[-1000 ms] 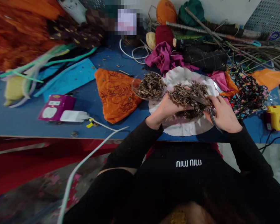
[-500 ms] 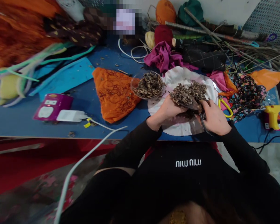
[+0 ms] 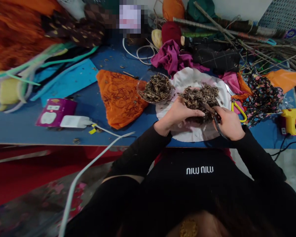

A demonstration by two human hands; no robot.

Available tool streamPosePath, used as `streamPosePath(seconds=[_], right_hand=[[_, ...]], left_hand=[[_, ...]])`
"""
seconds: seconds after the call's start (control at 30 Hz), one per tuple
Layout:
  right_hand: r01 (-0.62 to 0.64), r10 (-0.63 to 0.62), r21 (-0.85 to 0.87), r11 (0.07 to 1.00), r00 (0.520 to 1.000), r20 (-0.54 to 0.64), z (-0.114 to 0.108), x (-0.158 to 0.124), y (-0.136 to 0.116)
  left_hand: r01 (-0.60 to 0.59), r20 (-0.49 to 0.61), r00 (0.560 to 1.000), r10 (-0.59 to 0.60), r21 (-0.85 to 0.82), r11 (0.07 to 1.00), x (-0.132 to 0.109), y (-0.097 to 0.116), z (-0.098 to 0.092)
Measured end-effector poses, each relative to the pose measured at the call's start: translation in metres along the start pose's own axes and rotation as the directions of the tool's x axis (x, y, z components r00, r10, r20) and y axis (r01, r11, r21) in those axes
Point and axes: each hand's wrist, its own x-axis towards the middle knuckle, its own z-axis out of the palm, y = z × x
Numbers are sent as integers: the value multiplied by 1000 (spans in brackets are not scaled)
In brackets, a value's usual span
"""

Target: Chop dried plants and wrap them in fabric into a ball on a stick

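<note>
My right hand (image 3: 230,123) is closed round the dark handles of a pair of scissors (image 3: 208,108), whose blades point left into a heap of dried, shredded leaves (image 3: 199,95). Beneath the heap lies a round white cloth (image 3: 187,135). My left hand (image 3: 179,112) grips the near left side of the leaves, its thumb lying across the front and its other fingers mostly hidden. Beside it on the left, a clear bowl (image 3: 141,92) holds more of the dried leaves. Part of the cloth is covered by the leaves and both hands.
An orange patterned cloth (image 3: 120,102) lies left of the bowl. Farther left are a purple box (image 3: 55,112) and a white plug adapter with a cable. Yellow-handled scissors (image 3: 242,115) and a yellow glue gun (image 3: 290,118) lie right. Fabrics and sticks (image 3: 236,41) line the back.
My left thumb has come out over the front of the leaves. The scissors have tilted in my right hand, their blades now pointing up and left across the heap.
</note>
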Motion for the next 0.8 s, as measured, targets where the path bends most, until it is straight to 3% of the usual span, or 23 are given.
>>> streamPosePath(seconds=[0.07,0.23,0.37,0.47,0.63,0.8], right_hand=[[-14,15,15,1000,999,-30,1,-1,1],[-20,20,5,1000,1000,-18,2,-4,1],[41,-42,-25,999,999,-8,0,-2,-1],[63,-61,-41,997,996,62,-2,2,-3],[45,-36,-77,996,993,114,-2,6,-1],[43,-39,-67,997,997,61,-1,5,-5]], left_hand=[[4,29,1000,-3,-21,1000,0,0,1],[-46,-33,998,51,146,988,-1,-8,1],[-139,67,990,125,275,951,-1,-5,-3],[-157,96,987,130,372,915,0,-3,-6],[-144,61,990,131,405,903,4,-7,-7],[-171,61,985,161,398,901,3,-10,-3]])
